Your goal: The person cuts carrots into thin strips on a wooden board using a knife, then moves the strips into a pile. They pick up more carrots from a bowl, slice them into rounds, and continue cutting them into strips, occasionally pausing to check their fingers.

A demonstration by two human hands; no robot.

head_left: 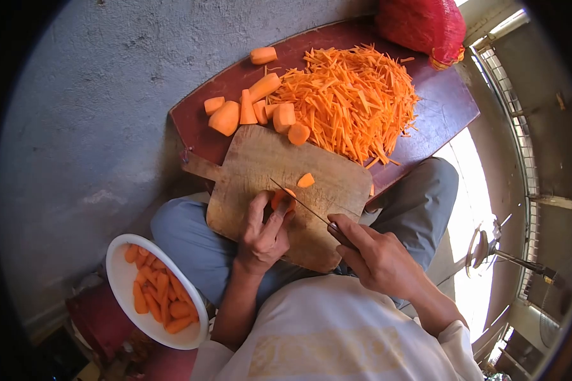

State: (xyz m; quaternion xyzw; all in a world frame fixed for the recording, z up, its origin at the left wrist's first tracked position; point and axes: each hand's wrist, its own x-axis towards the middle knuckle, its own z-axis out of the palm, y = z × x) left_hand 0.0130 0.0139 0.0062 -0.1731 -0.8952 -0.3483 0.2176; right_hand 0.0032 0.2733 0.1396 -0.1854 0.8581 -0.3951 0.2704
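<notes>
My left hand [264, 236] is closed on a short piece of carrot [283, 200], pressing it onto the wooden cutting board [248, 159]. In my right hand [375, 257] is the handle of a knife [308, 208], its thin blade angled up and left across the carrot piece. A small cut-off bit of carrot [306, 180] lies on the board just beyond the blade. The board, with a short handle at its left, rests over my crossed legs. Past its far edge sit several peeled carrot chunks [225, 119] beside a big heap of carrot strips [353, 101].
A dark red tabletop [448, 105] carries the heap and chunks, with a red mesh sack [422, 28] at its far end. At my left, a white bowl [115, 279] holds several whole carrots. A rough grey wall [95, 127] borders the left; a fan [483, 247] stands at right.
</notes>
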